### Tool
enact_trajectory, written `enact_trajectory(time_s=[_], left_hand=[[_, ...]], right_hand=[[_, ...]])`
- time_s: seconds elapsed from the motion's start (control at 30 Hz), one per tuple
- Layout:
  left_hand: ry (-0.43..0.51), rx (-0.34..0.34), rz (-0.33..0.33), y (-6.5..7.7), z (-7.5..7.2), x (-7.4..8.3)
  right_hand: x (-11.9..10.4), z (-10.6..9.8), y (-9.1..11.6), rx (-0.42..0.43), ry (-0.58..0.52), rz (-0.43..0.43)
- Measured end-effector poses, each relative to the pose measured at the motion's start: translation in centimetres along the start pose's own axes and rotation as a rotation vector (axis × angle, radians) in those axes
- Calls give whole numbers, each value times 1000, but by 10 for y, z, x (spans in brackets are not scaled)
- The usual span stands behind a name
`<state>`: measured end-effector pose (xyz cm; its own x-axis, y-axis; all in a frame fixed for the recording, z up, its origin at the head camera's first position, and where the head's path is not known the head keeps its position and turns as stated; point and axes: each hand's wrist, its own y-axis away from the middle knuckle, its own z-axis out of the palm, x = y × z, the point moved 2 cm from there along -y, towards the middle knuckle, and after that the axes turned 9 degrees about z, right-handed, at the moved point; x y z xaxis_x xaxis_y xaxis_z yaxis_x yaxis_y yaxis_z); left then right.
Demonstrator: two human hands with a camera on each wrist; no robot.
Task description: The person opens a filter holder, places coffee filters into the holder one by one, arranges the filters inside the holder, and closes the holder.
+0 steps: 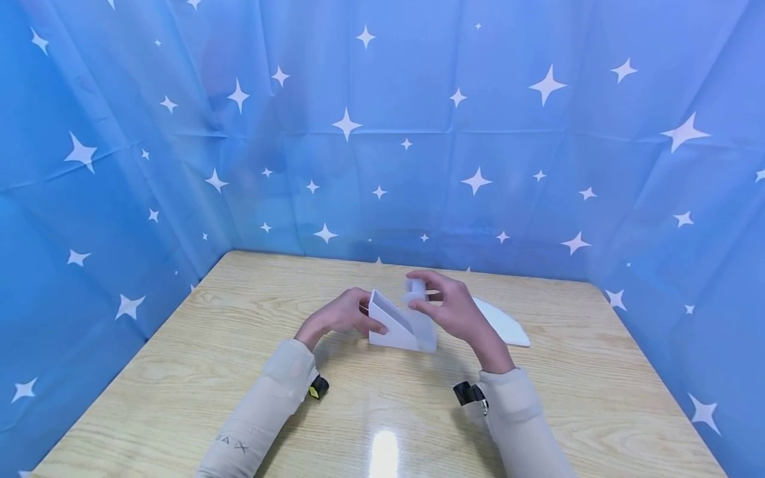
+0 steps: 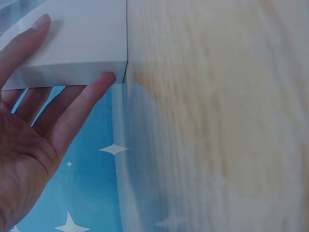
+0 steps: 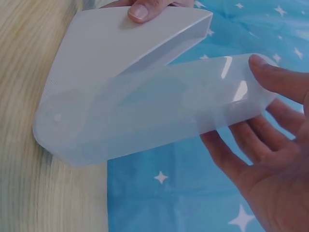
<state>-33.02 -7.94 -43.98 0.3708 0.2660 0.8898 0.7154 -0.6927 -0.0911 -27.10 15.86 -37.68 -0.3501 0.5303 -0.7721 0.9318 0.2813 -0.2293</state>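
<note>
A white box (image 1: pixel 394 337) with a slanted open top stands on the wooden table. My left hand (image 1: pixel 343 312) grips its left end, the thumb on the near side and the fingers behind and along the edge, as the left wrist view shows. A frosted translucent cover (image 3: pixel 145 113) with a rounded end overlaps the box's lower corner and is swung out from the slanted opening. My right hand (image 1: pixel 455 309) holds the cover's raised end between thumb and fingers. Inside the box (image 3: pixel 96 46), the part of the slot that shows holds nothing visible.
A flat white piece (image 1: pixel 505 324) with a curved edge lies on the table (image 1: pixel 251 318) just right of my right hand, which partly hides it. A blue curtain (image 1: pixel 406 166) with white stars rises behind the table and at both sides.
</note>
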Motion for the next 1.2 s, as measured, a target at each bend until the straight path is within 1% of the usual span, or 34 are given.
enact_trajectory(time_s=[0.27, 0.5, 0.77, 1.07, 1.2], left_hand=[[0, 3, -3, 0, 0, 2], [2, 5, -9, 0, 1, 3], [-2, 20, -19, 0, 1, 5], [-1, 15, -20, 1, 1, 2], [-5, 17, -14, 1, 1, 0]], right_hand=[[0, -6, 3, 5, 15, 0], [1, -9, 4, -2, 9, 19], [4, -16, 4, 6, 10, 27], [5, -19, 6, 5, 22, 27], [4, -22, 7, -7, 31, 51]])
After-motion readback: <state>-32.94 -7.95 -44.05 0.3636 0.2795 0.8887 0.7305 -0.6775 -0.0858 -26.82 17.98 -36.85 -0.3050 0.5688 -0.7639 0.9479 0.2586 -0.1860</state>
